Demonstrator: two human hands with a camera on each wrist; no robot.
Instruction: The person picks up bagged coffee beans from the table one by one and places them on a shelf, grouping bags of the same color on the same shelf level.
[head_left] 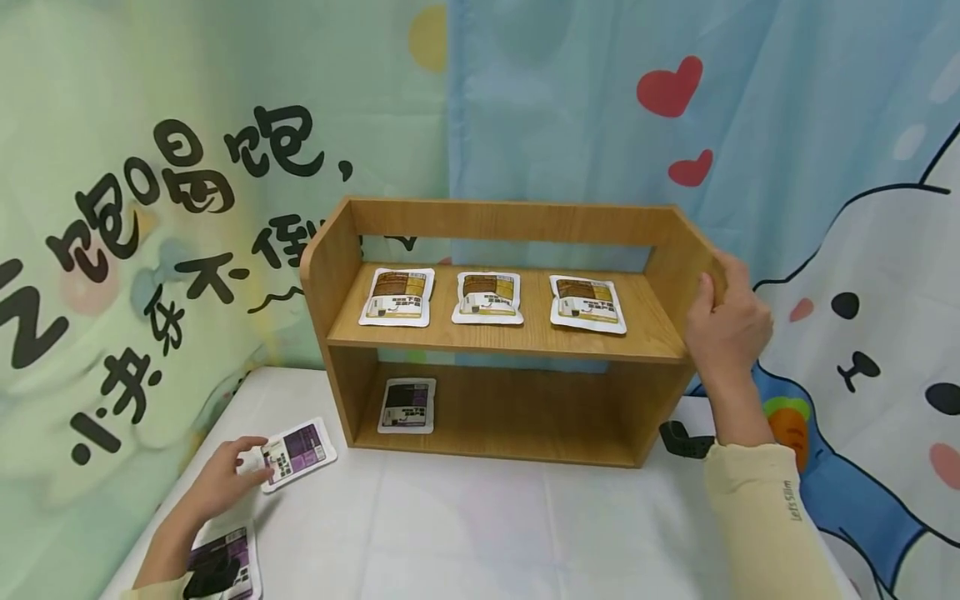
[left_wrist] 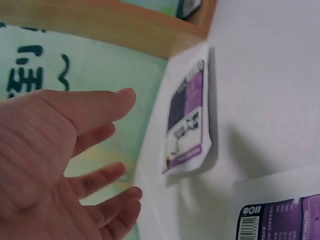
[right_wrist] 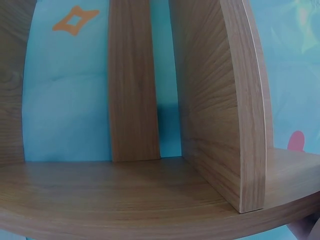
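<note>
on the table's (head_left: pixel 450 525) left side, left hand (head_left: pixel 216 485) observed with thumb and fingers parted, gripping nothing. purple packet (head_left: pixel 302 452) lies just right of its fingertips, long axis running toward the shelf (head_left: pixel 517 417). right hand (head_left: pixel 729 327), well apart from packet, grips shelf's right end.

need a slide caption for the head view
Right hand grips a wooden shelf bearing four pouches; left hand near a purple-labelled pouch.

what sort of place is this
Likely an indoor mock display corner: a two-tier wooden shelf holding flat printed pouches, with a cartoon-printed fabric backdrop close behind it.
</note>
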